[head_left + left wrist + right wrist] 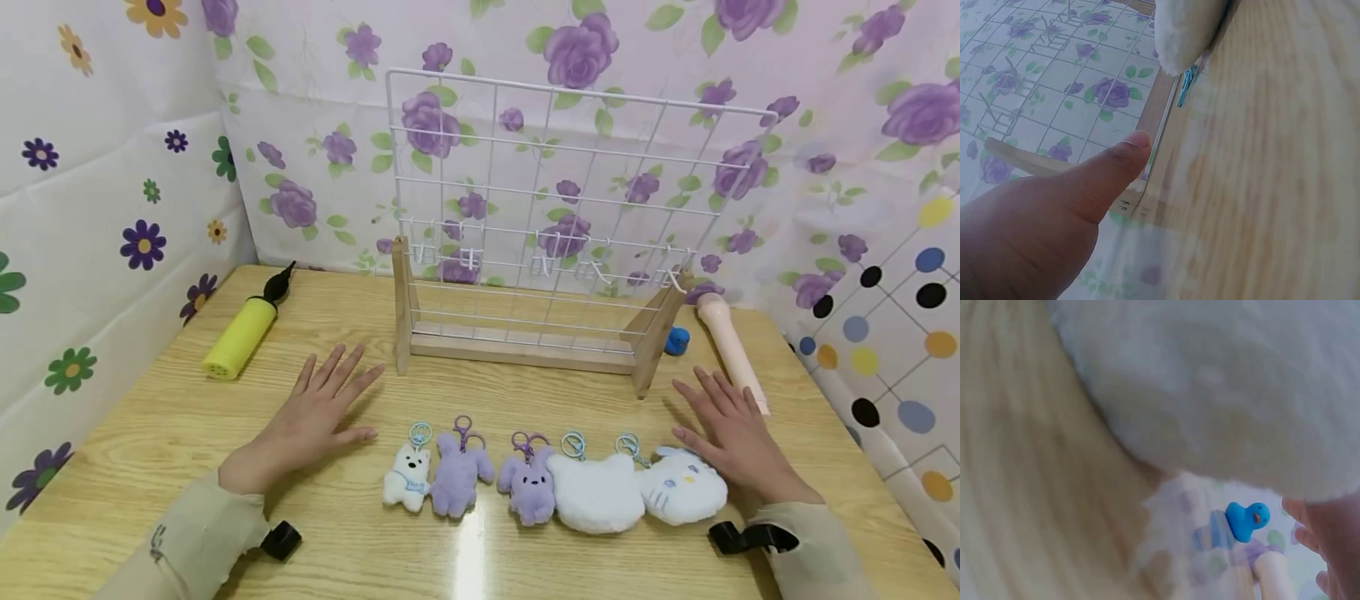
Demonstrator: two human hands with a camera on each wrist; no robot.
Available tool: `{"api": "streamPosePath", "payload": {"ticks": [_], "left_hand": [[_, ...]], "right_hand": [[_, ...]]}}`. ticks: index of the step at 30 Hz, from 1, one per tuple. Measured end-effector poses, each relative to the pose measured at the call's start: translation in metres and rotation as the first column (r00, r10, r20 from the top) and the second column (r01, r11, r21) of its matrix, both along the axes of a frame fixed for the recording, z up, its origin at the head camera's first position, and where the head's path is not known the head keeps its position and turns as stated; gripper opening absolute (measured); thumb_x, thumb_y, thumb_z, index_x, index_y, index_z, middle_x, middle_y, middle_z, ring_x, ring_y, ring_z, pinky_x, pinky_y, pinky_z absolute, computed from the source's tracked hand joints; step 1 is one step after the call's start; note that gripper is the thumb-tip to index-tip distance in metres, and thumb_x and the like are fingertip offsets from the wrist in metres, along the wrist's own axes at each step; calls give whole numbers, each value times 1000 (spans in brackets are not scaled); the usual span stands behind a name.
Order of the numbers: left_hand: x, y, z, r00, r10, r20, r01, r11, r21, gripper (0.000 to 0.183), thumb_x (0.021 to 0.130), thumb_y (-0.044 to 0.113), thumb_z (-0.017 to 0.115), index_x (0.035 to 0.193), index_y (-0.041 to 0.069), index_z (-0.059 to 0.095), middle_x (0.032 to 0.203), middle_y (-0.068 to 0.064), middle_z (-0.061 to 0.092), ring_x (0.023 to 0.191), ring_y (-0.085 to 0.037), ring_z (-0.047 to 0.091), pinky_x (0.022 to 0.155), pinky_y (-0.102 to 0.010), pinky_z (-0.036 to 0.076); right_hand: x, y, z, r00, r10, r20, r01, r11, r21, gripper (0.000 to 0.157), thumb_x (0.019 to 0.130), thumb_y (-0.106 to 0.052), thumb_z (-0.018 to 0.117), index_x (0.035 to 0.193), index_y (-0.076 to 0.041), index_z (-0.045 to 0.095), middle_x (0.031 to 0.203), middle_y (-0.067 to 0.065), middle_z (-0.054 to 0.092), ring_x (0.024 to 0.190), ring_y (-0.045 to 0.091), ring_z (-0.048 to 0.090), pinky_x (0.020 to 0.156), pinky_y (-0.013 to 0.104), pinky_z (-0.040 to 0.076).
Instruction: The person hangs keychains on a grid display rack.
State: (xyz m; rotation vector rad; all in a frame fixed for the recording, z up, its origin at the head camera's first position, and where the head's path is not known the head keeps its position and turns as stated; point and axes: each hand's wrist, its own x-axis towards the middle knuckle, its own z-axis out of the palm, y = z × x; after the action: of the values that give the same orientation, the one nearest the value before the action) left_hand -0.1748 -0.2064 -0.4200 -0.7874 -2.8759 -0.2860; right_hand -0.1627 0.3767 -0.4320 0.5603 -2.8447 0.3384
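My left hand rests palm down on the wooden table with its fingers spread, left of a row of plush keychains. A small white dog plush is the nearest to it. Two purple plush keychains lie in the middle, one showing a face. Beside them is a larger plain white plush. A white cat-faced plush lies at the right end, close by my right hand, whose fingers are straight. Neither hand holds anything. In the right wrist view, white plush fills the upper part.
Behind the row stands a white wire grid rack on wooden feet, with several hooks. A yellow hand pump lies at the left. Near the right foot are a blue duck and a pale pink cylinder.
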Motion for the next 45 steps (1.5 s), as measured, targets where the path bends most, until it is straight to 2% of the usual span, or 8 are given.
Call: {"api": "streamPosePath", "payload": {"ticks": [11,18,22,32,36,41,43,45], "left_hand": [[0,4,4,1000,0,9,0,1000,5,86,84,50,67,153,21,25,162,-14,9,147,-41,10,118,-62,4],[0,5,7,1000,1,-12,-1,1000,10,85,83,48,69,152,20,27,161,-16,12,146,-43,14,117,-61,7],[0,7,11,999,-4,-39,5,1000,27,86,82,47,70,152,19,27,160,-18,15,145,-43,16,117,-61,10],[-5,14,21,985,-28,-168,49,992,119,89,78,39,77,149,12,32,152,-28,27,140,-45,25,110,-64,26],[-9,16,24,981,-11,-192,42,986,160,87,76,36,80,146,11,35,150,-29,30,136,-47,31,107,-66,29],[-15,19,27,984,8,-175,40,961,272,90,74,29,83,147,9,34,146,-28,35,130,-47,39,104,-65,34],[-18,22,29,989,14,-148,38,940,340,91,74,25,83,147,7,32,144,-27,38,129,-45,40,104,-63,35],[-22,24,30,994,24,-103,21,908,419,90,76,20,82,148,6,30,141,-25,40,128,-42,41,104,-60,38]], "right_hand": [[2,0,6,1000,-7,-17,7,1000,-8,69,91,-39,62,151,-23,32,160,15,20,148,38,12,114,69,3],[0,0,6,999,-25,-21,25,1000,2,70,91,-40,62,151,-24,31,159,17,22,148,38,12,116,65,1],[-1,-2,10,999,-20,-34,20,1000,14,70,91,-40,61,152,-23,30,158,18,23,148,38,13,115,67,3],[1,-7,22,999,-9,-34,9,1000,-2,67,92,-38,61,150,-21,33,154,21,29,143,43,22,113,68,10],[2,-11,29,1000,-10,-13,10,1000,-22,64,92,-36,62,148,-18,37,153,21,32,137,47,30,106,69,23],[5,-16,42,998,-31,59,33,999,-30,58,93,-37,62,143,-12,44,151,21,34,130,50,36,95,68,36],[7,-18,48,996,-34,79,37,999,-29,57,93,-37,62,140,-10,47,149,22,36,129,50,36,94,68,37],[8,-20,53,996,-33,80,35,999,-28,56,92,-36,64,138,-8,50,148,22,38,128,49,38,93,67,39]]}}
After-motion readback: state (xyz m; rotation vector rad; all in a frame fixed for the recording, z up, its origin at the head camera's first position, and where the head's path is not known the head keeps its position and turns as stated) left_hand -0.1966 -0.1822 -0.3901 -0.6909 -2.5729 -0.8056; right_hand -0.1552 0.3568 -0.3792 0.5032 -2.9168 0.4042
